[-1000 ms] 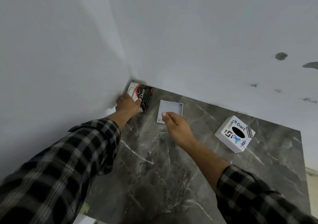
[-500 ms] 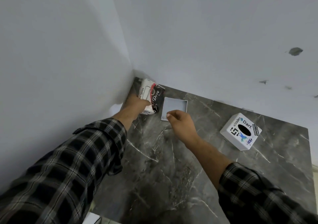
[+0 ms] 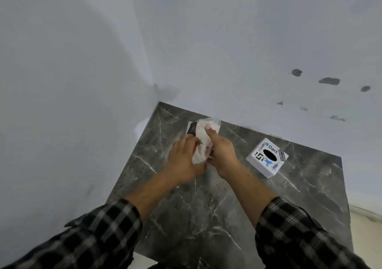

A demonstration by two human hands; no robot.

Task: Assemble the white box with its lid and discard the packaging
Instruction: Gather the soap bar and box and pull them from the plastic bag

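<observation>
A white box (image 3: 266,157) with stickers and a dark oval hole on top stands on the dark marble table (image 3: 206,217), at the right. My left hand (image 3: 183,160) and my right hand (image 3: 224,154) meet above the table's far left part. Between them is a crumpled soap wrapper (image 3: 201,144), white with a black edge, and my left hand grips it. A pale corner of the flat white lid (image 3: 216,123) shows just behind the wrapper, at my right fingertips. My right hand holds the lid, and the rest of it is hidden.
White walls meet in a corner right behind the table's far left end. The wall at the right has several dark marks (image 3: 328,80). The table's right edge (image 3: 345,186) drops to a pale floor.
The wrapper and the lid have been lifted off the table and brought together between my hands. Both hands have moved toward each other and nearer to me.
</observation>
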